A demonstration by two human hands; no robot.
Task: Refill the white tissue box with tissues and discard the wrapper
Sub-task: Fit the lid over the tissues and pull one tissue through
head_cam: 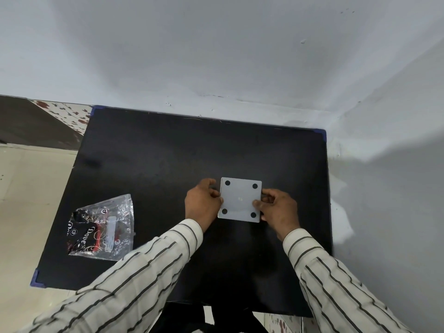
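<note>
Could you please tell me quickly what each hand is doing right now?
Left hand: fingers closed on the left edge of the white tissue box.
Right hand: fingers closed on its right edge.

table: black, blue corner guards, set in the wall corner | wall: pale grey | floor: cream tile, left

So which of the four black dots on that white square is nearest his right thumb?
The dot at the bottom right corner of the white square. The right hand has its thumb just above it; the other three sit farther away.
</note>
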